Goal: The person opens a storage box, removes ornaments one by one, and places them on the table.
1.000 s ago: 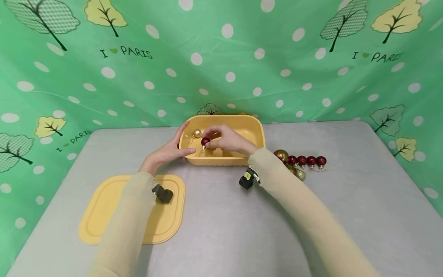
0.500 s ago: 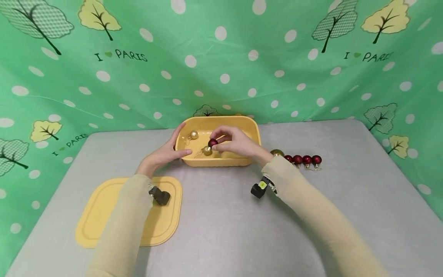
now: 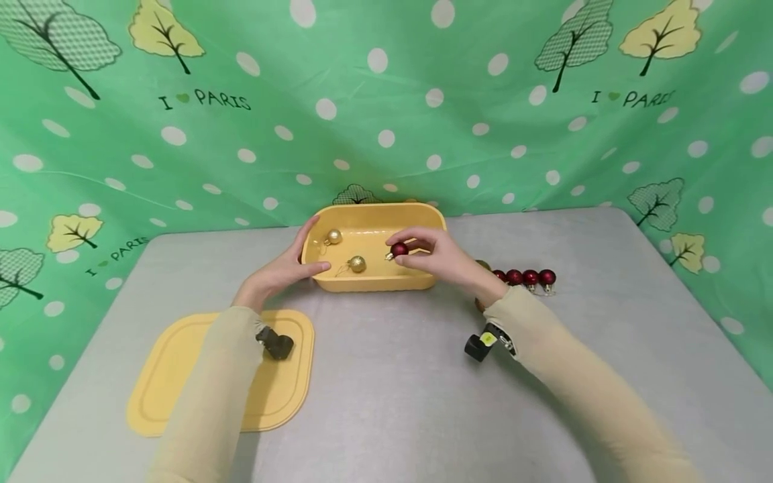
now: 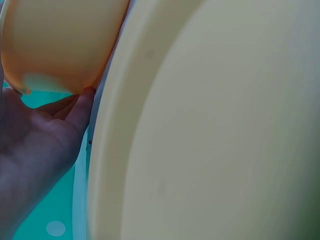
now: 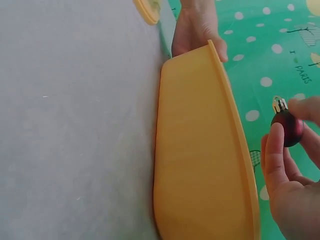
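Observation:
My right hand (image 3: pixel 443 258) pinches a dark red Christmas ball (image 3: pixel 399 249) between thumb and fingertips, over the right half of a yellow plastic box (image 3: pixel 380 284). The ball's gold cap (image 5: pixel 280 104) and loop show in the right wrist view. With its thumb at the front rim and its fingers along the outside, my left hand (image 3: pixel 280 272) grips the left end of the box. Inside lie two gold balls: a glittery one (image 3: pixel 358 263) near the front and a smooth paler one (image 3: pixel 335 236) at the back left.
Several dark red balls (image 3: pixel 530 278) stand in a row on the grey table (image 3: pixel 392 376), right of the box. Gold balls beside them are mostly hidden by my right arm. A yellow lid (image 3: pixel 163 376) lies front left, partly under my left arm. Behind hangs a green dotted curtain (image 3: pixel 386 139).
The right hand has moved rightward inside the box with the red ball, uncovering the glittery gold ball. My left hand keeps its hold on the box. The head view has shifted slightly.

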`<state>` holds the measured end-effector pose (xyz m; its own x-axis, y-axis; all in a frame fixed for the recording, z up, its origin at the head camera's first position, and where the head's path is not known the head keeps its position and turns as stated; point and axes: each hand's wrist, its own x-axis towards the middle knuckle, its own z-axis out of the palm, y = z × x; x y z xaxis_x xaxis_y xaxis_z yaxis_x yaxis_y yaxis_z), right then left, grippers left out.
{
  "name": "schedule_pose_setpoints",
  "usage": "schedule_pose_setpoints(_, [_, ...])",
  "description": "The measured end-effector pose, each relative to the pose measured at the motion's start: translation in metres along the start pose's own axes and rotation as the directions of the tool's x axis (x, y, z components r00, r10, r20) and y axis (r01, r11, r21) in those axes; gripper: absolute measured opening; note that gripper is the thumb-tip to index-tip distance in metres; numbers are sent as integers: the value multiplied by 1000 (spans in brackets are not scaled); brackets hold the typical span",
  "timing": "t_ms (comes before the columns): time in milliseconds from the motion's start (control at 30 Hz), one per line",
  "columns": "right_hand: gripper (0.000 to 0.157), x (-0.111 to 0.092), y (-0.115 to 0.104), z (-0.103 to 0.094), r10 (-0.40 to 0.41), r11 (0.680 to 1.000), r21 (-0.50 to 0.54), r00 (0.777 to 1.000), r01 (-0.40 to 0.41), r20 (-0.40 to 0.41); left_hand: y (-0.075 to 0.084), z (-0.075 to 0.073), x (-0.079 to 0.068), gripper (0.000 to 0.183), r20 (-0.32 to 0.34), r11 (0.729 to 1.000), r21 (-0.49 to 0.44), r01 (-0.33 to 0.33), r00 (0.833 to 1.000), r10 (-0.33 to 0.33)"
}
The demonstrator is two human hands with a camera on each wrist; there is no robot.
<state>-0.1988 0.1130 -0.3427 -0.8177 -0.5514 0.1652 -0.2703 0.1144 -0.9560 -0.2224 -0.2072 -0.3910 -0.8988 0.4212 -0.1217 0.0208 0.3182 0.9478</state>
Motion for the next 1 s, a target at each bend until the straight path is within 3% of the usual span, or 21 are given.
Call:
schedule_pose_setpoints(233, [37, -27, -5, -12, 47, 999, 27, 999, -46, -20, 0, 0, -1, 100, 3, 1000, -16, 10, 1000, -10])
schedule_pose_setpoints(633, [35, -58, -4, -33, 103, 991, -72, 990, -110, -99, 0, 1, 0, 100, 16, 999, -48, 13, 1000, -12])
schedule_pose_setpoints(1000, [36, -88, -1, -52, 203, 969, -106, 963, -223, -178, 1, 0, -1, 100, 17, 998, -60, 8, 1000, -7])
